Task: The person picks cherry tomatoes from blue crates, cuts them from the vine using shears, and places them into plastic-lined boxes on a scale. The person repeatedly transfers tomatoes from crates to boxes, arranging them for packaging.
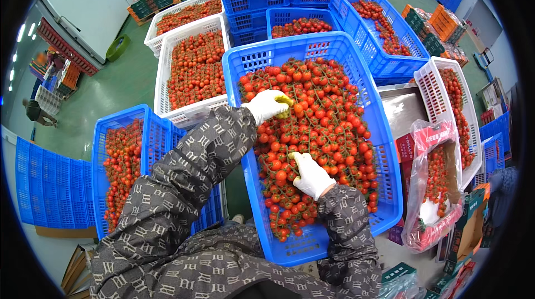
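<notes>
In front of me a large blue plastic crate point(237, 65) holds a deep heap of cherry tomatoes on the vine point(330, 119). My left hand point(269, 106), in a white glove with yellow-stained fingertips, rests on the heap's left part. Its fingers curl down beside an orange-red tomato, and whether they pinch a stem is hidden. Nearer to my body, my right hand point(312, 174), also white-gloved, touches the tomatoes with thumb and forefinger spread around some fruit. I cannot tell whether it grips a vine there.
White crates point(158, 86) of tomatoes stand at the back left, stacked blue crates point(255, 4) behind. Another blue crate point(144, 140) is at my left. On the right are a plastic-lined carton point(411, 215) with tomatoes, a metal surface point(403, 107) and a white crate point(430, 86). A person point(34, 111) is far left.
</notes>
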### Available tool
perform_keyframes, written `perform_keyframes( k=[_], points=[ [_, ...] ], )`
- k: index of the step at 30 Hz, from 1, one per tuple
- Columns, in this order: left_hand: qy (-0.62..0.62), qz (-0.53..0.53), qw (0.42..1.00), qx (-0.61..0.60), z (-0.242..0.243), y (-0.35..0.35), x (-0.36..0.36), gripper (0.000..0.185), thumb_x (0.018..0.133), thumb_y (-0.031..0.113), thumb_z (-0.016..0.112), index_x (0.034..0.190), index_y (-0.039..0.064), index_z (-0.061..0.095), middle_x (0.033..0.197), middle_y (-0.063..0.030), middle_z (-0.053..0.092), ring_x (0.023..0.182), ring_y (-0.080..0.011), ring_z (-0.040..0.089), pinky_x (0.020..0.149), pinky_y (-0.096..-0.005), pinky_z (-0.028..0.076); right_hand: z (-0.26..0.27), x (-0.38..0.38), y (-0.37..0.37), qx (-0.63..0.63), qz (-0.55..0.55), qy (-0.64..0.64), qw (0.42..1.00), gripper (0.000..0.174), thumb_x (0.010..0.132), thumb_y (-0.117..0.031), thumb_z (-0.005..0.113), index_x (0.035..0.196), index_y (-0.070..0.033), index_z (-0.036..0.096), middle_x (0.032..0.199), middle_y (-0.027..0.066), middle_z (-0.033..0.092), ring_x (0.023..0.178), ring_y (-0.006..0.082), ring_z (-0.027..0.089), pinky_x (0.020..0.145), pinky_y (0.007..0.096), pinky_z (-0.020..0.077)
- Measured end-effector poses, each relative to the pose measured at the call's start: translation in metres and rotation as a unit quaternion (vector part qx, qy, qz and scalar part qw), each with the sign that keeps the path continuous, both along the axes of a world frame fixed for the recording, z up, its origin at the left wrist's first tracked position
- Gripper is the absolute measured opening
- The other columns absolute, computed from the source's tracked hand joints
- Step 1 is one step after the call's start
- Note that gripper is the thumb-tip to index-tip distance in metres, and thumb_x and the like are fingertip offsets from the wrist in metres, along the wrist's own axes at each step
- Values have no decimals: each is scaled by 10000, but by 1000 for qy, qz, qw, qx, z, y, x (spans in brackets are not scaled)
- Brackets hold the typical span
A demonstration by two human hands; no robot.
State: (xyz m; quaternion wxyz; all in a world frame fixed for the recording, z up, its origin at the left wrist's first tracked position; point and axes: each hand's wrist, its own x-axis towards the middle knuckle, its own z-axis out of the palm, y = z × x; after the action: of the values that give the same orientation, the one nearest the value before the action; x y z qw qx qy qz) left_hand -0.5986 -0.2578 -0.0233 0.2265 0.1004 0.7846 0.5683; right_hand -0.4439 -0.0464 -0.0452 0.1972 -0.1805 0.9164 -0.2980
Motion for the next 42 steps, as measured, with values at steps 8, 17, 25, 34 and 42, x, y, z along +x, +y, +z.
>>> perform_keyframes(
  k=[8, 17, 25, 34, 42],
  points=[
    [102, 73, 986, 113, 34, -59, 24, 321, 989, 173, 524, 1260, 10, 583, 1110, -107, 671, 996, -168, 642, 910, -304, 504, 19, -1, -4, 140, 36, 80, 986, 538, 792, -212, 701, 1282, -124, 497, 1045, 145, 585, 952, 345, 614, 818, 467, 519],
    [110, 165, 956, 216, 45, -105, 123, 252, 1009, 56, 459, 1206, -22, 594, 1114, -111, 660, 1003, -189, 651, 930, -335, 517, -16, -103, -99, 195, -37, 454, 869, 119, 831, -214, 621, 849, -106, 666, 948, 70, 588, 946, 269, 557, 760, 411, 462],
    [99, 237, 948, 186, 16, -152, 224, 250, 1002, 99, 526, 1203, -26, 606, 1115, -113, 673, 984, -176, 653, 905, -321, 517, -36, -111, -96, 250, -37, 458, 852, 154, 853, -183, 572, 861, -133, 717, 1015, 54, 607, 982, 258, 543, 779, 405, 439],
    [65, 514, 853, 65, 10, -232, 390, 240, 982, 74, 500, 1153, 2, 653, 995, -105, 677, 904, -158, 646, 810, -298, 533, 79, -71, -133, -9, -20, 507, 861, 345, 828, -65, 662, 1171, -89, 630, 1057, 150, 618, 963, 338, 601, 825, 444, 492],
    [240, -20, 966, -90, -114, 27, 472, 229, 927, 209, 578, 1084, 65, 663, 899, -109, 679, 751, -236, 663, 675, -368, 537, 126, 363, 110, 47, -206, 444, 871, 415, 816, 14, 637, 1223, -64, 611, 1067, 166, 608, 1000, 351, 585, 893, 418, 468]
  ],
)
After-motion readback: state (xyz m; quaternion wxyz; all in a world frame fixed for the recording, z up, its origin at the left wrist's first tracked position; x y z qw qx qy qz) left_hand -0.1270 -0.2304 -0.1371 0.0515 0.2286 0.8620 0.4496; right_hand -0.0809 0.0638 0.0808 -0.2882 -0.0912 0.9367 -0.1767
